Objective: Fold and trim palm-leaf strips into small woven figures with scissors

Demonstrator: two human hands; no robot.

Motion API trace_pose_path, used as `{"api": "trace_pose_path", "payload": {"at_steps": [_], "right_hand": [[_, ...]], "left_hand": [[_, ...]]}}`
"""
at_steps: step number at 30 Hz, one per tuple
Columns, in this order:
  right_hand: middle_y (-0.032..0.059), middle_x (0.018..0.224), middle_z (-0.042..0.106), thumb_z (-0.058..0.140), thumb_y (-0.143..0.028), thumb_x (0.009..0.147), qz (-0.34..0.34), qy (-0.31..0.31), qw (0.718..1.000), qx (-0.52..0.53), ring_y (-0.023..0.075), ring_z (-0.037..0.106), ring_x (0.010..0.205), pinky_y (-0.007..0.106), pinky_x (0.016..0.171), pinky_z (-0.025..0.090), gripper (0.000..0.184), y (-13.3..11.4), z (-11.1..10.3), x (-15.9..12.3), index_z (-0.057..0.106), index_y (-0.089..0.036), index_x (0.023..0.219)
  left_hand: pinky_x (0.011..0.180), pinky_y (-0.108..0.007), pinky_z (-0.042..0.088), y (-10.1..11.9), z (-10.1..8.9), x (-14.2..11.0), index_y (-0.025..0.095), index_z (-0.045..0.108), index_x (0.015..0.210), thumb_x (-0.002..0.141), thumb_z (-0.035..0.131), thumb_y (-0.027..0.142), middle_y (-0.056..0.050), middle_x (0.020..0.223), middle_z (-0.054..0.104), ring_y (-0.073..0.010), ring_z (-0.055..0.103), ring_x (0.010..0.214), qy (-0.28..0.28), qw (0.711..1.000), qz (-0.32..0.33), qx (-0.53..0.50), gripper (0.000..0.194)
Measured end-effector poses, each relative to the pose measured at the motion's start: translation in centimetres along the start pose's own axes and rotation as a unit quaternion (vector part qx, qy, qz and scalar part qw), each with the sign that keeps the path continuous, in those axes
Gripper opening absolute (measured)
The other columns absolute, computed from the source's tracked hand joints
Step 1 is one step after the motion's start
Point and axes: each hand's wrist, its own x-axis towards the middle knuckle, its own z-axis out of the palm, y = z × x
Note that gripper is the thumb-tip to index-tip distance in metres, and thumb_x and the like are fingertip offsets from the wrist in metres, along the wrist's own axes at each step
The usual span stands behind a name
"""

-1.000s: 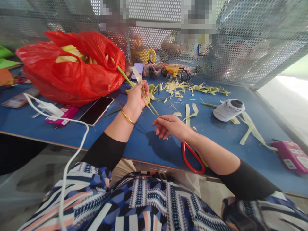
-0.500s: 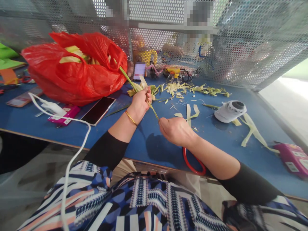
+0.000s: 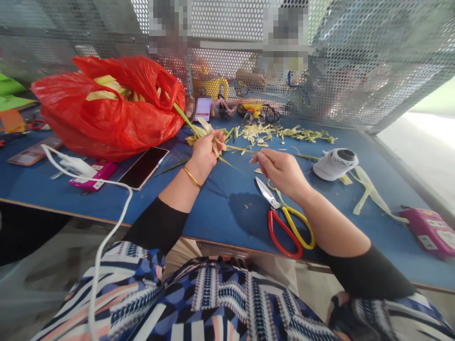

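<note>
Green stem [image 3: 183, 117] in curled left hand [image 3: 206, 149].

Along the far side of the blue table [image 3: 220, 220], a grey perforated metal screen [image 3: 223, 16] is stood upright, crossed by a pale horizontal rail [image 3: 227, 46]. Blurred shapes are glimpsed through its holes, behind the table. To the table's right, a pale surface [image 3: 426, 135] is washed in bright light. Beneath the table's near edge, what may be floor [image 3: 311, 289] is partly seen.
</note>
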Motion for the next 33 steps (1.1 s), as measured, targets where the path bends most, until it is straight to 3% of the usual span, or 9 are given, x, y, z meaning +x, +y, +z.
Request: {"api": "trace_pose_path", "payload": {"at_steps": [5, 10, 12, 15, 17, 19, 22, 29, 33], "right_hand": [[-0.0002, 0.059, 0.061, 0.044, -0.026, 0.090, 0.064, 0.055, 0.996, -0.015, 0.0146, 0.054, 0.059, 0.025, 0.061, 0.035, 0.028, 0.7, -0.2, 0.3, 0.069, -0.018, 0.078], [0.0048, 0.073, 0.071, 0.045, -0.025, 0.091, 0.125, -0.004, 0.987, -0.098, 0.0177, 0.061, 0.067, 0.027, 0.061, 0.035, 0.028, 1.4, -0.8, 0.7, 0.072, -0.018, 0.086], [0.0085, 0.085, 0.074, 0.047, -0.028, 0.092, 0.145, 0.010, 0.974, -0.174, 0.0202, 0.064, 0.073, 0.028, 0.062, 0.035, 0.026, 1.2, -1.6, -0.1, 0.071, -0.017, 0.096], [0.0095, 0.092, 0.074, 0.050, -0.029, 0.092, 0.127, 0.047, 0.960, -0.247, 0.0215, 0.065, 0.076, 0.029, 0.062, 0.036, 0.026, 0.4, -2.7, -3.6, 0.066, -0.017, 0.107], [0.0048, 0.078, 0.071, 0.053, -0.031, 0.089, 0.094, -0.041, 0.961, -0.259, 0.0202, 0.064, 0.067, 0.028, 0.059, 0.036, 0.019, -0.2, -3.0, -7.1, 0.065, -0.019, 0.100], [0.0049, 0.072, 0.067, 0.056, -0.034, 0.088, 0.094, -0.135, 0.938, -0.305, 0.0215, 0.063, 0.062, 0.030, 0.055, 0.034, 0.016, -0.6, -2.8, -10.6, 0.063, -0.019, 0.087], [0.0109, 0.085, 0.069, 0.059, -0.020, 0.082, 0.124, -0.146, 0.915, -0.354, 0.0257, 0.068, 0.075, 0.031, 0.061, 0.042, 0.014, -0.4, -1.7, -14.1, 0.064, -0.015, 0.094], [0.0164, 0.102, 0.072, 0.054, -0.006, 0.075, 0.154, -0.154, 0.926, -0.308, 0.0273, 0.070, 0.082, 0.035, 0.069, 0.047, 0.061, 0.4, -1.2, -13.6, 0.053, -0.008, 0.136], [0.0071, 0.092, 0.072, 0.056, -0.011, 0.070, 0.219, -0.154, 0.961, -0.072, 0.0195, 0.065, 0.072, 0.030, 0.061, 0.045, 0.068, 0.5, -1.8, -13.0, 0.051, -0.012, 0.138]], "left_hand": [[0.043, -0.015, 0.045, -0.3, -0.2, 0.1, 0.014, 0.061, 0.070, 0.093, 0.057, 0.012, 0.000, 0.060, 0.065, -0.0055, 0.056, 0.044, -0.014, 0.998, 0.043, 0.038, 0.024], [0.042, -0.014, 0.044, -0.3, -0.2, -0.1, 0.016, 0.059, 0.067, 0.091, 0.061, 0.013, 0.000, 0.061, 0.066, -0.0072, 0.061, 0.048, -0.028, 0.994, 0.086, 0.068, 0.024], [0.042, -0.015, 0.045, -0.2, -0.2, -0.3, 0.016, 0.059, 0.067, 0.092, 0.059, 0.013, 0.000, 0.062, 0.066, -0.0087, 0.063, 0.050, -0.010, 0.992, 0.103, 0.075, 0.025], [0.043, -0.016, 0.046, 0.2, -0.1, -0.5, 0.016, 0.058, 0.067, 0.092, 0.057, 0.012, -0.001, 0.064, 0.067, -0.0087, 0.064, 0.050, 0.011, 0.987, 0.136, 0.090, 0.026], [0.042, -0.015, 0.045, 0.5, 0.0, -0.6, 0.017, 0.058, 0.067, 0.091, 0.058, 0.012, 0.000, 0.063, 0.067, -0.0081, 0.064, 0.049, 0.013, 0.982, 0.157, 0.102, 0.025], [0.041, -0.014, 0.045, 0.7, 0.1, -0.7, 0.017, 0.058, 0.068, 0.089, 0.061, 0.013, 0.000, 0.063, 0.067, -0.0084, 0.064, 0.049, 0.012, 0.979, 0.171, 0.109, 0.022], [0.046, -0.014, 0.049, 1.0, 0.3, -0.9, 0.017, 0.057, 0.070, 0.088, 0.063, 0.014, 0.000, 0.064, 0.068, -0.0100, 0.069, 0.055, 0.018, 0.977, 0.183, 0.111, 0.019], [0.052, -0.014, 0.053, 1.5, 0.4, -1.2, 0.017, 0.056, 0.069, 0.091, 0.055, 0.012, 0.001, 0.063, 0.066, -0.0104, 0.071, 0.059, 0.032, 0.974, 0.195, 0.106, 0.023], [0.050, -0.014, 0.052, 1.6, 0.4, -1.3, 0.016, 0.056, 0.069, 0.092, 0.053, 0.012, 0.001, 0.064, 0.066, -0.0090, 0.068, 0.055, 0.041, 0.976, 0.191, 0.099, 0.024]]}}
